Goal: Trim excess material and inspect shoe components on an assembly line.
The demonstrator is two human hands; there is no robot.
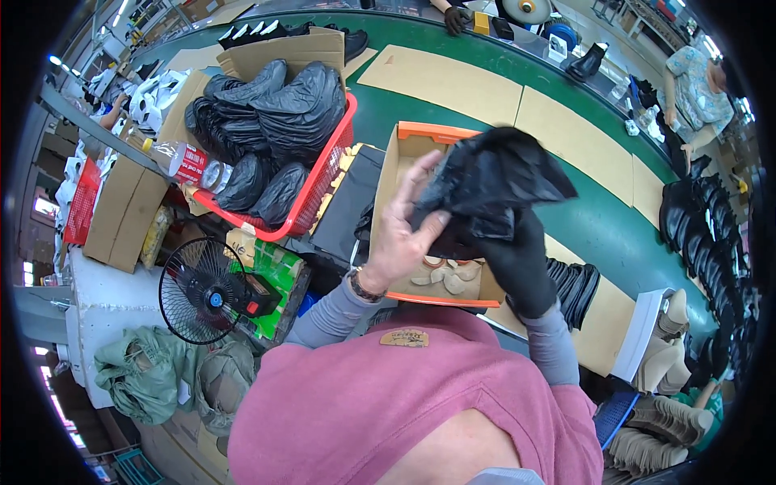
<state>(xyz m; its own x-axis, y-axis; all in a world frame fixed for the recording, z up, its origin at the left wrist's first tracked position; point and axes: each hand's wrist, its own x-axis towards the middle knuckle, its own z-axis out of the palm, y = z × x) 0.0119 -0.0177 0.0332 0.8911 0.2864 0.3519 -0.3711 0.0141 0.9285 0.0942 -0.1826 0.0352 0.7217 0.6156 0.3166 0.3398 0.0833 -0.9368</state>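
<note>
A crumpled, shiny black shoe upper [505, 174] is held up over an open cardboard box with an orange rim [440, 132]. My right hand [521, 263], in a black glove, grips it from below and from the right. My bare left hand [404, 230] is at its left edge, fingers stretched out and apart, the thumb against the black material. Motion blurs the upper's top. Inside the box lie several pale curved pieces [453, 280]. To the left, a red plastic basket [323, 174] holds stacked black shoe uppers [283, 105].
A plastic bottle [194, 166] leans by the basket. A black fan [206, 291] stands at lower left. Cardboard sheets [440, 81] lie on the green conveyor [594, 214]. Black pieces [574, 291] are stacked at right, near beige ones [663, 364]. A co-worker [699, 89] stands far right.
</note>
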